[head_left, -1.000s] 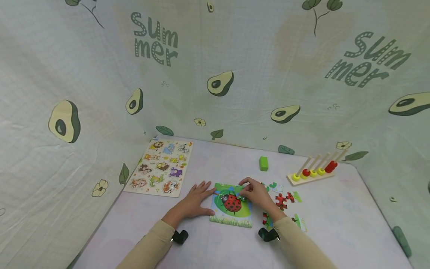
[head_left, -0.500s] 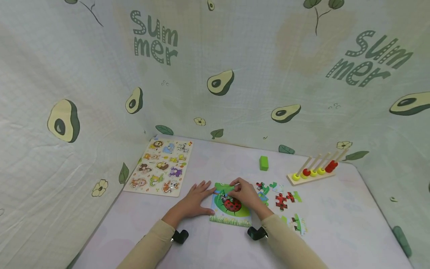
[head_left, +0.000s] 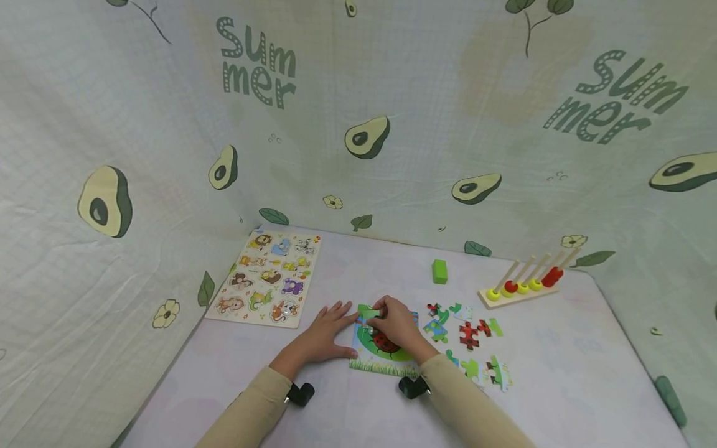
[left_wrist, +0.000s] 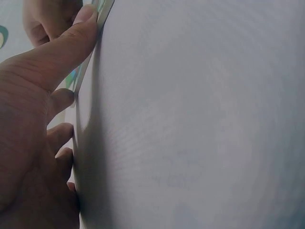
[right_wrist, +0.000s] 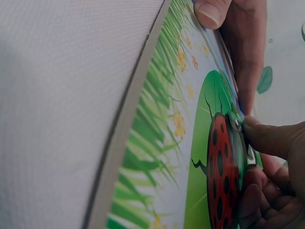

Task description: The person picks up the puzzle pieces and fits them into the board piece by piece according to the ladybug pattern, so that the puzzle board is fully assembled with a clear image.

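A square ladybug puzzle board, with grass and flowers printed along its near edge, lies on the table. My left hand rests flat at its left edge, fingers spread; in the left wrist view the thumb touches the board's edge. Over the upper left part of the board, my right hand pinches a small jigsaw piece between thumb and fingers. That piece is tilted above the ladybug's head, its print mostly hidden. Loose jigsaw pieces lie right of the board, several of them, red, green and blue.
An animal peg puzzle lies at the back left. Behind the ladybug board stands a green block. At the right is a wooden bead rack with red and yellow beads. A printed cloth hangs behind the table.
My right hand has moved left across the board with the piece, from the upper right part to the upper left. More loose pieces are uncovered. My left hand has stayed put.
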`<state>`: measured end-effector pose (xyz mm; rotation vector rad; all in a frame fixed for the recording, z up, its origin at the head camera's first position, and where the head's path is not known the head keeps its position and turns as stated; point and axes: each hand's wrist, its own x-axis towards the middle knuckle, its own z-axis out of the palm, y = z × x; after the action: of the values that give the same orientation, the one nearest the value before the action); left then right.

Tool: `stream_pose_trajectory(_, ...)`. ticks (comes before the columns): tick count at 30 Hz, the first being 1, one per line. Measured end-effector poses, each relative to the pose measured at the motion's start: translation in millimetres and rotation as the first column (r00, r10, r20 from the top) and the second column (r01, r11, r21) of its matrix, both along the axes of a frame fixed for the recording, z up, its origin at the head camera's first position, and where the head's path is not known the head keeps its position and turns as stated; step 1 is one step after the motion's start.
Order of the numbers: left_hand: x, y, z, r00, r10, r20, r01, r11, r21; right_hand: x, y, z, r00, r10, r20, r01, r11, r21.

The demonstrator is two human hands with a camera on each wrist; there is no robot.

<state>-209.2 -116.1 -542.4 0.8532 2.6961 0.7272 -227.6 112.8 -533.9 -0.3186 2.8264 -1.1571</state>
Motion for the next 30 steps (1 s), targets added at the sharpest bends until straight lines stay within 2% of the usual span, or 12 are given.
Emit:
stream_pose_trajectory(8,-0.2,-0.8,-0.5,1.0,-0.007,-0.008,0.007,1.0,0.006,-2.2,-2,-2.7,1.0,0.001,-0.024,0.0,0.998,0.056)
stream_pose_trajectory(14,-0.6,-0.8,-1.3,1.0,-0.007,-0.011,0.007,1.0,0.002,0.2,-2,0.9,0.999,0.017,-0.031,-0.015,0.996,0.09)
stream_pose_trajectory(21,-0.6,-1.0,-2.4,1.0,-0.008,-0.009,0.008,1.0,0.001,1.4,4,0.4,0.994,0.086,-0.069,-0.082,0.995,0.06)
stream_pose_trajectory(30,-0.6,-0.1,0.4,1.0,-0.003,0.005,0.003,1.0,0.007,6.0,11,1.5,0.989,0.135,-0.055,-0.128,0.985,0.117)
